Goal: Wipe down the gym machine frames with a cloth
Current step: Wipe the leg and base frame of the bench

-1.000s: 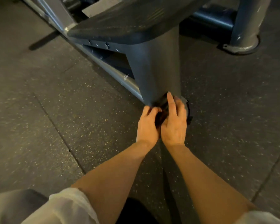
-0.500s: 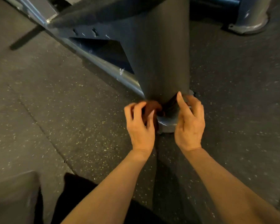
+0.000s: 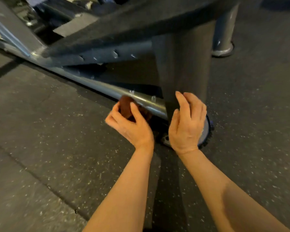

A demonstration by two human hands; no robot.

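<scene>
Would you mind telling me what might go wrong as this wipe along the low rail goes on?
1. The left hand holds the cloth bunched small against the rail, so bare fingers may rub the metal.
2. Small clips stick up from the rail; the cloth could snag there.
3. The right hand rests by the post's foot, where fingers might get pinched.

Dim, warm-toned frame, soft throughout.
We noted glare streaks along the low frame tube (image 3: 147,102), deep shadow beneath the machine, motion blur on the left hand (image 3: 132,124), and wide-angle bending of lines toward the edges.
</scene>
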